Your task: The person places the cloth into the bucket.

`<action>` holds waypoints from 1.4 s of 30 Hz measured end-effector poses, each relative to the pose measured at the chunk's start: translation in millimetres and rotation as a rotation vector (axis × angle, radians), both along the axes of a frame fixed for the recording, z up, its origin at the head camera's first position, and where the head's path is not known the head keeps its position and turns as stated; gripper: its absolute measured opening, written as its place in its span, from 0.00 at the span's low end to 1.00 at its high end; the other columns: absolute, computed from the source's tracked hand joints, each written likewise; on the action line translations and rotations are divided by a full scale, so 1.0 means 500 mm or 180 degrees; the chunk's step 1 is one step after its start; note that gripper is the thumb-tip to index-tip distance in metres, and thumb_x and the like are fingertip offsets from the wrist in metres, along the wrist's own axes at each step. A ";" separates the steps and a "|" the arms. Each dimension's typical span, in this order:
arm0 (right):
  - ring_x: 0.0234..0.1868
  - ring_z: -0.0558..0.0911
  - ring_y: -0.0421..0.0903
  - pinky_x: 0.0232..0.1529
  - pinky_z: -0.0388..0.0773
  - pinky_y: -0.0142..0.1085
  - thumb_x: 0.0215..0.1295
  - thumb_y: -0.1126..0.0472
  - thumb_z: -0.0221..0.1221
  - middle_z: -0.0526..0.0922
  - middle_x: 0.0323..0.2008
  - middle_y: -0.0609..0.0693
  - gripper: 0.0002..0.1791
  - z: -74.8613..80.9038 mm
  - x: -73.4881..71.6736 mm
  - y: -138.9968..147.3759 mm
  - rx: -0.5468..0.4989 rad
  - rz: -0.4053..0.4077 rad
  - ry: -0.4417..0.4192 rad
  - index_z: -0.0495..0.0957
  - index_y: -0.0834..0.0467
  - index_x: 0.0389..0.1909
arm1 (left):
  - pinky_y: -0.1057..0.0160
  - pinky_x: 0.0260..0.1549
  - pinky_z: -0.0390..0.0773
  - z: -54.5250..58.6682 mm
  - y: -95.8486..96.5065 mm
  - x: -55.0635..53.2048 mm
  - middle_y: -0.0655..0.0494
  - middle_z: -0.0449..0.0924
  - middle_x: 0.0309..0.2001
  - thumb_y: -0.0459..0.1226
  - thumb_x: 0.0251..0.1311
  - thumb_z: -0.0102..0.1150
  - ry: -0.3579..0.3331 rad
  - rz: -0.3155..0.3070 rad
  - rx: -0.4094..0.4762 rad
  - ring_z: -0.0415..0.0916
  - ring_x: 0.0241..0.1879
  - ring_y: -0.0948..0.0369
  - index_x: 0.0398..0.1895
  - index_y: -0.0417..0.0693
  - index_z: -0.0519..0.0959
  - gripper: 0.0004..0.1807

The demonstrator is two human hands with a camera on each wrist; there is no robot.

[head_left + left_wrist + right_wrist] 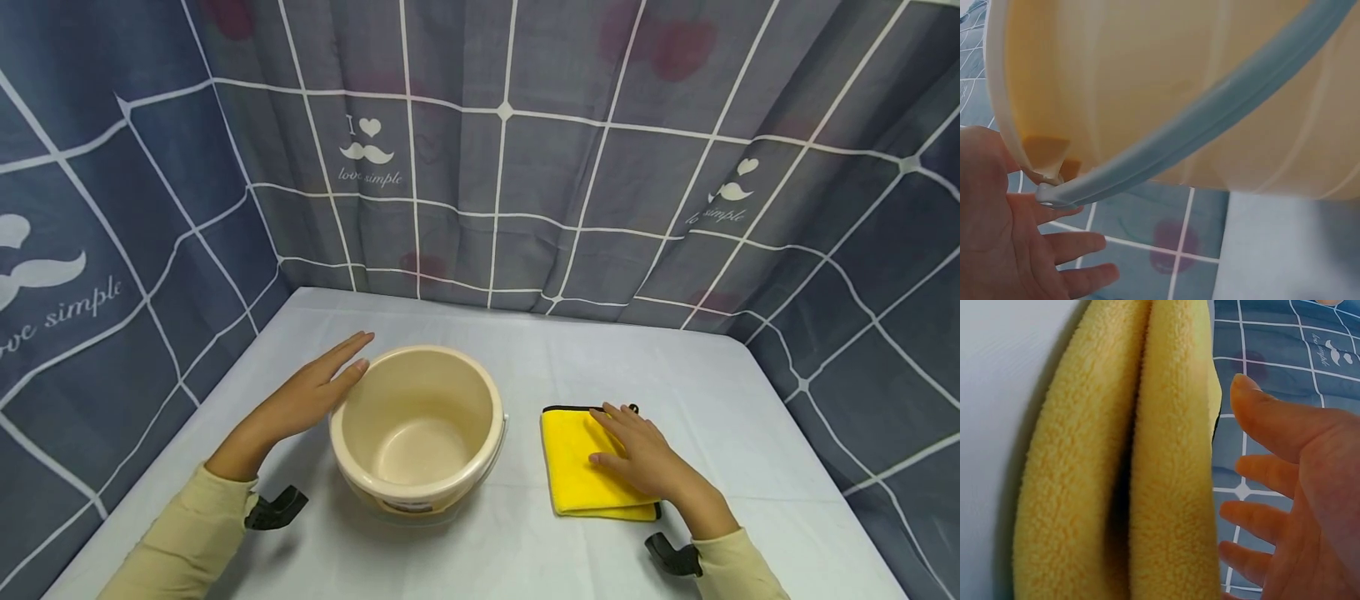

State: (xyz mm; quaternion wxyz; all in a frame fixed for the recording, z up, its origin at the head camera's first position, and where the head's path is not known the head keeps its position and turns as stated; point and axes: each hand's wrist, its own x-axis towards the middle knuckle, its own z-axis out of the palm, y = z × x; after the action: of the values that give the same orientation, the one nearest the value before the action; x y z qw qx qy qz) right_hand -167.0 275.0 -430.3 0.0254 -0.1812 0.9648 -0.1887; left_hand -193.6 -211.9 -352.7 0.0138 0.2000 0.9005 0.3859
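Observation:
A cream plastic bucket (420,467) stands upright on the white-covered table, left of the middle. Its grey carrying handle (1210,119) hangs down along the outside, as the left wrist view shows. My left hand (318,392) is at the bucket's left rim, fingers extended, thumb by the edge; whether it touches is hard to tell. To the right lies a folded yellow cloth (573,475) with black edging. Over its right part hovers my right hand (637,454), fingers spread. In the right wrist view a gap separates that hand from the thick fleecy folds.
A white cloth (540,358) covers the table. Dark blue-grey checked curtains (457,158) with white lines enclose it at the back and both sides. Black wrist mounts (276,508) are worn at both sleeves.

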 end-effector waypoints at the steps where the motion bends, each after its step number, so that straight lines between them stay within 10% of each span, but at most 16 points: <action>1: 0.73 0.56 0.73 0.67 0.48 0.71 0.70 0.48 0.64 0.63 0.73 0.68 0.37 0.000 0.000 0.001 -0.0013 0.0023 -0.0004 0.67 0.61 0.73 | 0.34 0.70 0.48 -0.001 0.001 0.000 0.42 0.49 0.80 0.52 0.80 0.40 -0.0007 -0.0010 0.0017 0.44 0.77 0.41 0.81 0.45 0.55 0.34; 29: 0.74 0.57 0.69 0.68 0.56 0.65 0.64 0.52 0.70 0.61 0.74 0.68 0.38 -0.007 0.001 0.009 0.0009 0.0195 -0.0424 0.70 0.62 0.71 | 0.34 0.71 0.45 -0.029 0.011 0.002 0.38 0.50 0.79 0.43 0.82 0.39 -0.0361 -0.0391 0.0786 0.42 0.77 0.40 0.80 0.38 0.54 0.30; 42: 0.64 0.72 0.65 0.62 0.68 0.62 0.61 0.53 0.72 0.75 0.63 0.63 0.31 -0.022 -0.007 0.010 0.0271 0.0136 -0.0003 0.78 0.61 0.63 | 0.37 0.72 0.38 -0.050 0.018 -0.005 0.43 0.51 0.79 0.42 0.82 0.35 -0.0687 -0.0408 0.1367 0.38 0.78 0.46 0.80 0.42 0.55 0.29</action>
State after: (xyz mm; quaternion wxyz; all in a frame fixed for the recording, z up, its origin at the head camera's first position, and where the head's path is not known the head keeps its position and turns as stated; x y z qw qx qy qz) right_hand -170.4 279.8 -441.3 0.0375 -0.2004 0.9679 -0.1469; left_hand -196.1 -203.0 -377.9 0.0916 0.2126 0.7766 0.5859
